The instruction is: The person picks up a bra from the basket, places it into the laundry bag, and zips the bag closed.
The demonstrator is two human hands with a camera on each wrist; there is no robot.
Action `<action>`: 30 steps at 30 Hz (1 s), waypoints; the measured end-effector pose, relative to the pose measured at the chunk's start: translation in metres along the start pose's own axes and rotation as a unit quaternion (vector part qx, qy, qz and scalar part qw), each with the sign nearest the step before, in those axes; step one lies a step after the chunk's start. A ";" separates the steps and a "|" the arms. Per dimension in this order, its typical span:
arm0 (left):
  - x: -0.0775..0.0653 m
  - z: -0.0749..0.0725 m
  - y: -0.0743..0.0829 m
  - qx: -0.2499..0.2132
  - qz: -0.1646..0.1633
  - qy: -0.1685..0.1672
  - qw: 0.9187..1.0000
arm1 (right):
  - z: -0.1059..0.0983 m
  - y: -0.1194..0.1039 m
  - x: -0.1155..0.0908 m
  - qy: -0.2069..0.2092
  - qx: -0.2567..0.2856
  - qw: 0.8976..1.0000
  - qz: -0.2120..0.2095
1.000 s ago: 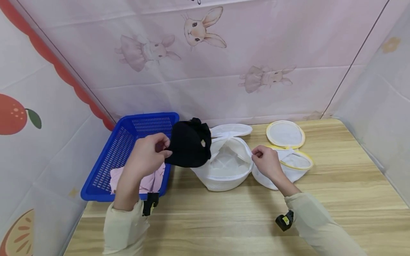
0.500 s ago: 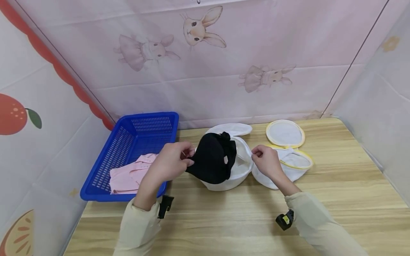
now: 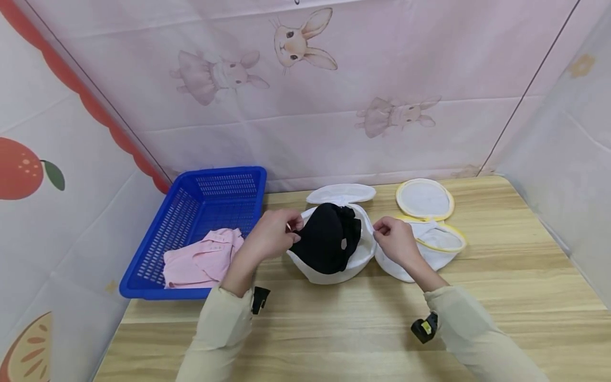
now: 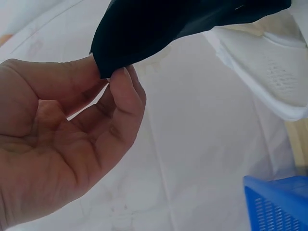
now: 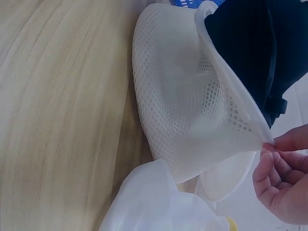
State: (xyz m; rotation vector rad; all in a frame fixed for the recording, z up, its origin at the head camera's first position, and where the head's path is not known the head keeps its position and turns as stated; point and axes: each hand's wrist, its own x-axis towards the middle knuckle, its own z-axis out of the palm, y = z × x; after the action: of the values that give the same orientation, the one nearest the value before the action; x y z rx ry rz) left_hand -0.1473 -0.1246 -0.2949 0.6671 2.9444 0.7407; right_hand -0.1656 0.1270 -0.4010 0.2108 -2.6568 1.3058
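Black garment [image 3: 322, 240] pinched by left hand [image 3: 276, 233] at mouth of white mesh bag [image 5: 178, 103], right hand [image 3: 395, 239] pinching its rim [image 5: 238, 89], forearms [image 3: 216, 326] converging

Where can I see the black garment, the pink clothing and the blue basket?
Black garment [image 3: 319, 241], head view: its smooth rounded side.
Pink clothing [image 3: 201, 260], head view: middle of the cloth.
Blue basket [image 3: 219, 215], head view: its bare floor.

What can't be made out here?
Head view: most of the inside of the white mesh bag, behind the black garment.
Left wrist view: most of the blue basket, cut off by the right and bottom edges.
Right wrist view: part of the yellow-rimmed bag, cut off by the bottom edge.
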 end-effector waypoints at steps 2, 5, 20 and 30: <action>0.003 0.002 -0.001 -0.007 -0.005 -0.002 1.000 | 0.000 -0.001 0.000 -0.007 0.001 1.000 -0.001; 0.007 0.005 -0.003 -0.014 -0.010 -0.005 1.000 | 0.001 -0.002 -0.001 -0.020 0.006 1.000 -0.005; 0.014 0.015 -0.011 -0.030 -0.042 -0.016 0.999 | 0.005 0.000 -0.002 -0.027 0.005 0.999 -0.026; 0.017 0.015 -0.011 -0.018 -0.052 -0.017 0.998 | 0.004 -0.002 0.003 0.008 0.015 0.999 -0.032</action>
State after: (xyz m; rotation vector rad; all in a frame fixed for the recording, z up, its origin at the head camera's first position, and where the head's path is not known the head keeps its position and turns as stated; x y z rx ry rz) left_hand -0.1648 -0.1199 -0.3125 0.5154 2.9014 0.7646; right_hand -0.1685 0.1225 -0.4016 0.2848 -2.5955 1.3229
